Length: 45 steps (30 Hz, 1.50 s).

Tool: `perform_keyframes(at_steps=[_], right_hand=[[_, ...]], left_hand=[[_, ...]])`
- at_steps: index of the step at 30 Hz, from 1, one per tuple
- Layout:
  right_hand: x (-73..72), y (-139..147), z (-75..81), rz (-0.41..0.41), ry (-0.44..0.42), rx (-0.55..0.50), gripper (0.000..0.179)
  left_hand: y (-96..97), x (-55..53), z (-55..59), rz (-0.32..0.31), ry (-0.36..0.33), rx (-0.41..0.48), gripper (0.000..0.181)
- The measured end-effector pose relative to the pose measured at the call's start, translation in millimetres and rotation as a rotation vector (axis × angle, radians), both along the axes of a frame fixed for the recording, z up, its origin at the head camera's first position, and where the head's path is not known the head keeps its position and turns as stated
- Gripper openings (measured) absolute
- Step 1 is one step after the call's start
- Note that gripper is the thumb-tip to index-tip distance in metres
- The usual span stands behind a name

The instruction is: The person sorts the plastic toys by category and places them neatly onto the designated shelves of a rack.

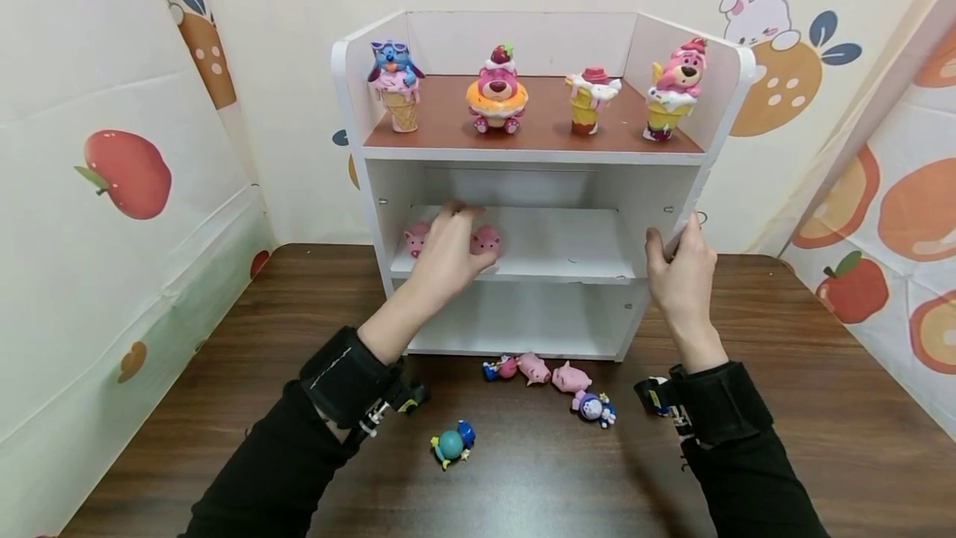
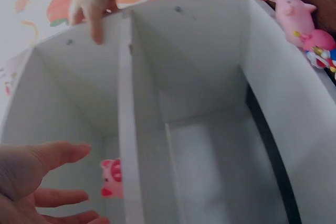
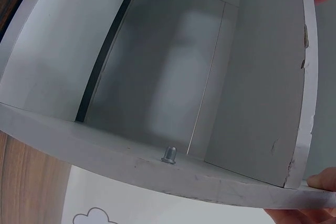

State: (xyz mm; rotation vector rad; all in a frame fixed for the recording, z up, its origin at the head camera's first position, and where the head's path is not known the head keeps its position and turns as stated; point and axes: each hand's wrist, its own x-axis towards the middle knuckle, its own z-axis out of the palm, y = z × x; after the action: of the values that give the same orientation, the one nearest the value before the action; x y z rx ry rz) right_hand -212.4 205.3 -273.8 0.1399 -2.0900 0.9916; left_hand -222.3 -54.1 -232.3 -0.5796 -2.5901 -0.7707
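On the middle board (image 1: 560,241), a pink pig (image 1: 415,238) stands just beside the left hand (image 1: 446,247); its thumb and fingers are parted, holding nothing. A second pig (image 1: 487,240) stands just right of that hand. Farther right, the right hand (image 1: 683,276) firmly grips the shelf unit (image 1: 523,155) by its side panel (image 1: 660,185), thumb inside, fingers outside.
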Motion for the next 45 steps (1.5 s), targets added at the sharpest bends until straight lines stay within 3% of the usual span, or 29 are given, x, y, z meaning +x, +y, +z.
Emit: perform_keyframes(at_steps=[5, 11, 17, 20, 23, 28, 32, 36, 39, 45], right_hand=[[-0.2, -0.1, -0.7, 0.001, 0.003, 0.001, 0.036], [-0.4, 0.0, -1.6, -0.014, 0.001, 0.002, 0.035], [-1.0, 0.1, -3.3, -0.022, 0.006, 0.004, 0.034], [-0.9, -0.1, -3.9, -0.021, 0.009, 0.006, 0.034], [-0.8, -0.2, -4.0, -0.024, 0.012, 0.003, 0.034], [-0.1, -0.1, -5.2, -0.027, 0.012, -0.005, 0.034], [0.0, -0.1, -6.2, -0.026, 0.017, -0.011, 0.033], [-0.4, 0.0, -6.6, -0.033, 0.028, -0.017, 0.032], [-0.8, 0.1, -6.6, -0.039, 0.039, -0.017, 0.032], [-1.2, -0.6, -5.9, -0.043, 0.057, -0.013, 0.031]], left_hand=[[-5.9, 15.7, 1.6, 0.048, 0.097, 0.091, 0.042], [-15.9, 26.6, -8.9, 0.045, 0.380, 0.242, 0.032], [-30.0, 23.9, -23.9, 0.016, 0.631, 0.435, 0.026], [-37.1, 20.0, -34.0, 0.010, 0.705, 0.494, 0.030], [-43.1, 15.1, -45.0, 0.047, 0.748, 0.534, 0.037], [-52.1, 6.2, -59.5, 0.131, 0.750, 0.621, 0.048], [-58.2, 1.7, -65.3, 0.162, 0.671, 0.663, 0.052], [-60.4, -0.4, -65.0, 0.134, 0.549, 0.704, 0.055], [-57.3, 5.5, -58.1, 0.091, 0.486, 0.746, 0.054], [-53.0, 14.5, -50.3, 0.044, 0.435, 0.768, 0.044]])
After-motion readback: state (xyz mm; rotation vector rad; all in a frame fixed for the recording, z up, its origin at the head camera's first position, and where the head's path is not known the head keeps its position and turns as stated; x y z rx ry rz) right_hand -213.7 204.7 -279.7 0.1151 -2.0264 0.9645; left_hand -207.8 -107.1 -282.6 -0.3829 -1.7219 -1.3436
